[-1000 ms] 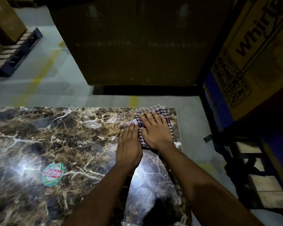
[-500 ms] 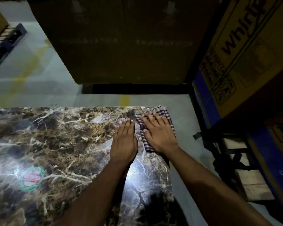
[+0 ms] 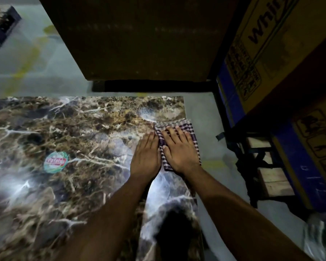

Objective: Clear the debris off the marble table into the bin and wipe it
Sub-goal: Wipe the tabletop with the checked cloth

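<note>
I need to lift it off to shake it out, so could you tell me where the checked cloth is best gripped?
Probably by the far right corner of the checked cloth, coming from the table's right edge: that part hangs past the marble table, clear of the right hand pressing it flat, so fingers can pinch under it.

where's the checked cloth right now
In the head view the checked cloth lies flat at the right edge of the marble table, near its far right corner, pressed under the right hand, with the left hand just beside it.
</note>
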The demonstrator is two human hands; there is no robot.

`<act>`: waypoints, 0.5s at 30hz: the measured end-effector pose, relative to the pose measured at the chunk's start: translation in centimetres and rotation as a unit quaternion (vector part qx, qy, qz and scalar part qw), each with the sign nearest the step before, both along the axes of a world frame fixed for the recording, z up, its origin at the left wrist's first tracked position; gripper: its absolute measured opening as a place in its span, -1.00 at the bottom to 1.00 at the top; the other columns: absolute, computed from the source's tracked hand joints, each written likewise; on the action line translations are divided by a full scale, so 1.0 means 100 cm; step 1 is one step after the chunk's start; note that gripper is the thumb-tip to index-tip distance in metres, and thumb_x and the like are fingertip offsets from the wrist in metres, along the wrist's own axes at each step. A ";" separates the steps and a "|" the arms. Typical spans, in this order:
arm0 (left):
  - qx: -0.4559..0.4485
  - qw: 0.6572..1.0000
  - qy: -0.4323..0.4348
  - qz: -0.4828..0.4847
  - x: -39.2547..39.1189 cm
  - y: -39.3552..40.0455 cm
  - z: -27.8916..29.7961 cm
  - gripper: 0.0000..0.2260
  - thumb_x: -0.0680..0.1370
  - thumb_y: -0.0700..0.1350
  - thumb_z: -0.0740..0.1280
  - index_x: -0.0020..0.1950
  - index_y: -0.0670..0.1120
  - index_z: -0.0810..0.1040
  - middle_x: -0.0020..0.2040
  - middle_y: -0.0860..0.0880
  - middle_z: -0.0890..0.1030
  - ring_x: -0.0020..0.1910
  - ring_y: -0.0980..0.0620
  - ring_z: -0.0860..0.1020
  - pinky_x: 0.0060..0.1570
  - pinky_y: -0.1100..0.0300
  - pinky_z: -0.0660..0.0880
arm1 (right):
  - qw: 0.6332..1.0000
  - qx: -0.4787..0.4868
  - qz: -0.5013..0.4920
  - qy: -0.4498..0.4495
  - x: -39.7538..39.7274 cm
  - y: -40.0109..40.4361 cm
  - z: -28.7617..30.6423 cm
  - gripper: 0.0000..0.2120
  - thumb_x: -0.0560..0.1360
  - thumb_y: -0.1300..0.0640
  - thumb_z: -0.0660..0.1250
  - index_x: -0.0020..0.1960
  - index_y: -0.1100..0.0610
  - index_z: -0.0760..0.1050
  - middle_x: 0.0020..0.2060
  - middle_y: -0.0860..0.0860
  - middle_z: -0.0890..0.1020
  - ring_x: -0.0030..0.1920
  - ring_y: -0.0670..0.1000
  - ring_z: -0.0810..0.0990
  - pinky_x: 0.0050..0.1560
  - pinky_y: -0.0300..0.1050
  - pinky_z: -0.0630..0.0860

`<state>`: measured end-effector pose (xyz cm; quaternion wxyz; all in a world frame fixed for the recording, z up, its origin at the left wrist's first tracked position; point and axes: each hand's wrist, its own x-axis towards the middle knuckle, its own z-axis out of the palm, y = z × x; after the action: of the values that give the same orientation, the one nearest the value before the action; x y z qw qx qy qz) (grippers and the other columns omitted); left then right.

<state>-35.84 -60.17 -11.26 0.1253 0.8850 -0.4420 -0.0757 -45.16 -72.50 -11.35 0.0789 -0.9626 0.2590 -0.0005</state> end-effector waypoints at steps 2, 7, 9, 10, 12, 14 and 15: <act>0.004 1.000 0.006 -0.010 -0.017 0.021 -0.003 -0.51 0.69 -0.03 0.03 0.63 -0.09 0.12 0.63 -0.05 0.12 0.61 -0.01 0.08 0.56 0.08 -0.03 | 1.000 0.002 -0.006 -0.003 -0.024 0.025 0.001 -0.42 0.62 -0.13 -0.03 0.62 -0.02 0.17 0.58 0.03 0.27 0.60 0.14 0.15 0.57 0.16 0.09; -0.002 0.999 0.003 -0.038 -0.068 0.088 -0.005 -0.52 0.69 0.00 0.04 0.60 -0.10 0.21 0.62 -0.05 0.19 0.60 -0.02 0.13 0.57 0.06 0.02 | 1.000 0.006 -0.021 -0.001 -0.089 0.094 0.002 -0.43 0.64 -0.11 0.00 0.63 -0.03 0.13 0.60 0.02 0.23 0.61 0.13 0.12 0.59 0.15 0.05; -0.005 0.999 0.000 -0.051 -0.089 0.115 -0.004 -0.53 0.70 0.00 0.05 0.60 -0.10 0.22 0.61 -0.06 0.20 0.60 -0.01 0.12 0.56 0.09 -0.03 | 0.999 0.006 -0.033 0.004 -0.114 0.120 0.003 -0.44 0.65 -0.11 0.00 0.63 -0.04 0.10 0.60 0.02 0.21 0.61 0.13 0.09 0.59 0.13 0.03; -0.007 0.998 -0.003 -0.057 -0.099 0.129 -0.003 -0.53 0.70 0.00 0.06 0.61 -0.09 0.21 0.61 -0.06 0.20 0.60 -0.01 0.12 0.56 0.09 -0.03 | 0.999 0.006 -0.040 0.005 -0.126 0.133 0.003 -0.44 0.66 -0.11 0.01 0.63 -0.04 0.10 0.60 0.01 0.21 0.61 0.12 0.09 0.59 0.13 0.03; -0.008 0.998 -0.003 -0.064 -0.116 0.152 -0.001 -0.51 0.69 0.01 0.07 0.61 -0.10 0.19 0.61 -0.06 0.21 0.60 -0.02 0.14 0.56 0.06 0.03 | 0.999 0.010 -0.051 0.008 -0.143 0.153 0.002 -0.44 0.66 -0.10 0.03 0.63 -0.05 0.09 0.61 0.01 0.20 0.62 0.11 0.08 0.59 0.12 0.02; -0.004 0.997 -0.008 -0.080 -0.134 0.174 0.000 -0.51 0.68 -0.01 0.09 0.61 -0.12 0.20 0.60 -0.09 0.23 0.59 -0.05 0.16 0.57 0.02 0.08 | 0.998 0.012 -0.061 0.012 -0.160 0.173 0.002 -0.44 0.66 -0.11 0.02 0.64 -0.05 0.08 0.61 0.00 0.18 0.62 0.11 0.06 0.59 0.12 0.00; -0.001 0.996 -0.013 -0.090 -0.143 0.184 -0.001 -0.51 0.68 -0.01 0.09 0.60 -0.13 0.21 0.59 -0.10 0.24 0.59 -0.06 0.17 0.57 0.01 0.09 | 0.998 0.013 -0.066 0.015 -0.168 0.182 0.001 -0.43 0.65 -0.11 0.02 0.64 -0.06 0.07 0.62 0.00 0.18 0.62 0.11 0.06 0.59 0.12 0.01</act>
<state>-50.12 -41.73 -11.32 0.1126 0.8425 -0.5214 -0.0744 -61.94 -54.29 -11.24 0.0872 -0.9422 0.3234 0.0122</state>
